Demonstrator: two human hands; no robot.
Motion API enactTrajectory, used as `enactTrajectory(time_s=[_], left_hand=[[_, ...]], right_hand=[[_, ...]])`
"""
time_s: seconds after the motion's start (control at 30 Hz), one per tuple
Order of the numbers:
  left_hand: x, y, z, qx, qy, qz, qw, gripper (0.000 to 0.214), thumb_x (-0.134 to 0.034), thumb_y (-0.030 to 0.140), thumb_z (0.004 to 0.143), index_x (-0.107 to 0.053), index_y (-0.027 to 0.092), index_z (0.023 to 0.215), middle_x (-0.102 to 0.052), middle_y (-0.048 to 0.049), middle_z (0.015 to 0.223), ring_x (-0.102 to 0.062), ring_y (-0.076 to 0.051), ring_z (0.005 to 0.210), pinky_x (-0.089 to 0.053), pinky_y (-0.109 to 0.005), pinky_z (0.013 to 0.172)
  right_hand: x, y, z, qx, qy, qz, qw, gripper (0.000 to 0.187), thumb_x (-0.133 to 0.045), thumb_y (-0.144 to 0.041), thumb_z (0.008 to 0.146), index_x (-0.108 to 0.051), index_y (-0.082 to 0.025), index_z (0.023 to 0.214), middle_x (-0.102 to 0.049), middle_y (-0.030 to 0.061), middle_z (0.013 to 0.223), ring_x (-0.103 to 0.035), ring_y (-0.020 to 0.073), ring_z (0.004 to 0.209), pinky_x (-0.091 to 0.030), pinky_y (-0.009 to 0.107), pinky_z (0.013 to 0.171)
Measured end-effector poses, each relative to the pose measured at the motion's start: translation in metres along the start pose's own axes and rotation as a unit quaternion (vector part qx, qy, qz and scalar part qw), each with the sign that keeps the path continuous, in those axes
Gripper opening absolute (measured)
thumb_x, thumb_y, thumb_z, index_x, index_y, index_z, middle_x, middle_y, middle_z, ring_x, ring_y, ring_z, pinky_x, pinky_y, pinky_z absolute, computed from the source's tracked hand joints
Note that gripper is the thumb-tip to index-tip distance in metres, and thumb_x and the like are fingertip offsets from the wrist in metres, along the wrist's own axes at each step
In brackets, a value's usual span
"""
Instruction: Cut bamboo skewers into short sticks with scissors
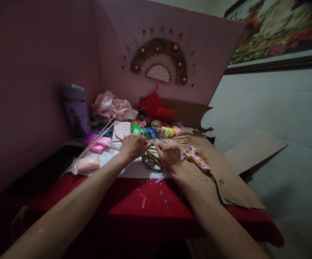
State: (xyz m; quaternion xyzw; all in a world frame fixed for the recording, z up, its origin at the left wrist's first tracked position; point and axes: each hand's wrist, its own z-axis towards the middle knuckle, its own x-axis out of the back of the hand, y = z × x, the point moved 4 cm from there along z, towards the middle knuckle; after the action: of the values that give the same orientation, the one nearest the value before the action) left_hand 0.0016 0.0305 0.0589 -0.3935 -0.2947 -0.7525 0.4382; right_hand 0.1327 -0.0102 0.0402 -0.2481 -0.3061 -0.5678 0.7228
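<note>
My left hand (pixel 134 146) is closed, pinching a thin wooden stick (pixel 152 140) that runs across to the right. My right hand (pixel 170 155) is closed at the stick's other end, its fingertips close to those of the left. Below and between both hands lie scissors (pixel 156 167) with gold-coloured handles, partly covered by the hands. Just right of my right hand, several loose sticks (pixel 184 140) are heaped on brown cardboard. A flower-patterned glue gun (pixel 197 159) with a black cord rests beside them.
Colourful clay packets (pixel 152 133) sit behind the hands; a peach packet (pixel 87 164) lies left. Dotted pink cloth (pixel 112 107) and a purple tumbler (pixel 76 111) stand further back. A decorated half-round fan (pixel 158 61) is on the pink board. Scraps litter the red tablecloth (pixel 134 201).
</note>
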Motion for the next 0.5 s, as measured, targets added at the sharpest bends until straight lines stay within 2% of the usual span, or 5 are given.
enactTrajectory(time_s=[0.33,0.5], left_hand=[[-0.003,0.007,-0.002,-0.002,-0.011,0.038,0.999,0.03,-0.05,0.039,0.077,-0.073,0.021,0.073,-0.068,-0.011,0.071,-0.062,-0.022,0.068,-0.036,-0.028,0.056],[0.002,0.001,0.002,-0.024,-0.013,0.001,1.0,0.036,-0.049,0.047,0.078,-0.071,0.022,0.067,-0.066,-0.0088,0.064,-0.06,-0.021,0.064,-0.032,-0.027,0.054]], right_hand=[[-0.005,-0.009,0.0,0.007,-0.033,-0.051,0.998,0.027,-0.045,-0.028,0.089,-0.066,-0.018,0.074,-0.064,0.0078,0.073,-0.055,0.0194,0.071,-0.028,0.031,0.063],[0.001,0.005,0.006,-0.025,-0.038,0.074,0.996,0.023,-0.05,-0.031,0.087,-0.069,-0.021,0.08,-0.069,0.0048,0.078,-0.059,0.0164,0.073,-0.034,0.027,0.064]])
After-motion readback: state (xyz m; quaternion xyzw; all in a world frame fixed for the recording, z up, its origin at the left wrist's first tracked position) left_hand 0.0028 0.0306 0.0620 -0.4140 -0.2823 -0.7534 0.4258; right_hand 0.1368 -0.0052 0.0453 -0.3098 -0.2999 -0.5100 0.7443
